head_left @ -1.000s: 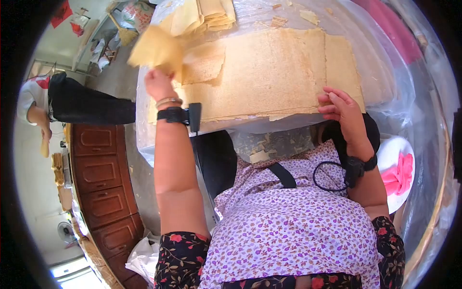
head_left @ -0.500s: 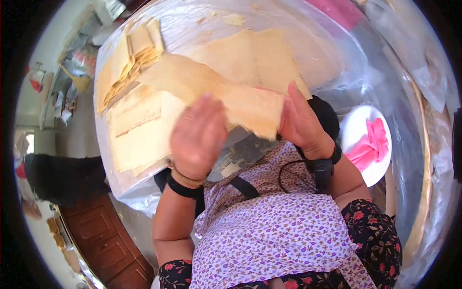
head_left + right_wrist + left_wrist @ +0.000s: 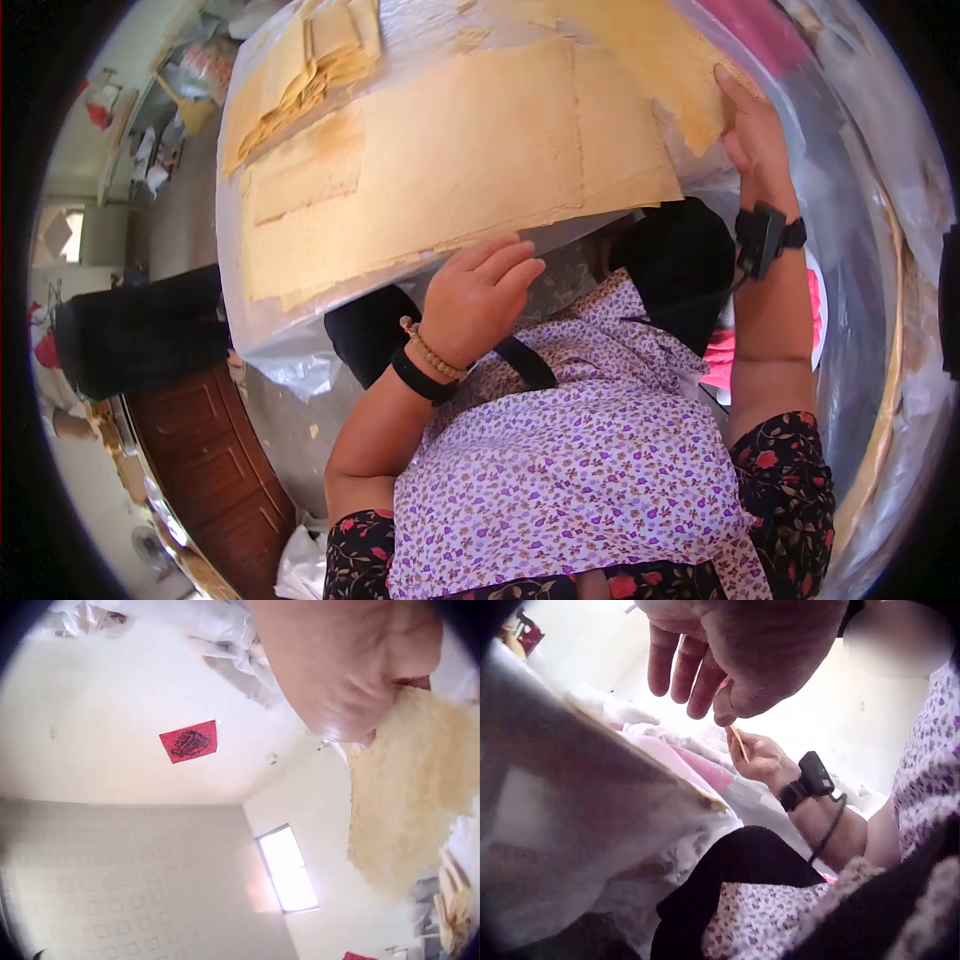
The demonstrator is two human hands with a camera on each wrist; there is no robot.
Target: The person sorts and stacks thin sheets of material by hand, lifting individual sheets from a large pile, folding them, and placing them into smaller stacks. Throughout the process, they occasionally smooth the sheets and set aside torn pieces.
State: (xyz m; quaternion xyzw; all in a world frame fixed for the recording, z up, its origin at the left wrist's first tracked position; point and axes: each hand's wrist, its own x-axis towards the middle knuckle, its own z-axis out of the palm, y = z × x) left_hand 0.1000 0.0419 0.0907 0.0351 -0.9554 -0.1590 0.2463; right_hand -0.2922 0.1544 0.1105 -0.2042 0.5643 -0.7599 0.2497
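My right hand (image 3: 757, 135) pinches the edge of a thin, yellowish sheet like dried tofu skin (image 3: 665, 60), raised over the right side of the table. In the right wrist view this sheet (image 3: 409, 787) hangs from between thumb and fingers, its edge ragged. My left hand (image 3: 482, 295) is at the table's front edge, fingers loosely extended and nothing in them. The left wrist view also has this hand (image 3: 750, 652) with fingers apart. Before it on the table lies a stack of large flat sheets (image 3: 460, 140), with a smaller piece (image 3: 310, 180) on its left part.
Folded sheets (image 3: 325, 45) are piled at the table's back left. Clear plastic (image 3: 290, 370) covers the table and hangs over its edge. A white round stool with pink cloth (image 3: 720, 350) stands by my right arm. Another person's dark-trousered legs (image 3: 140, 330) are at left.
The left hand gripped a sheet at the far left; half a second ago the sheet stretched in front of both hands. Now the right hand has carried it up and right, and the left hand is free.
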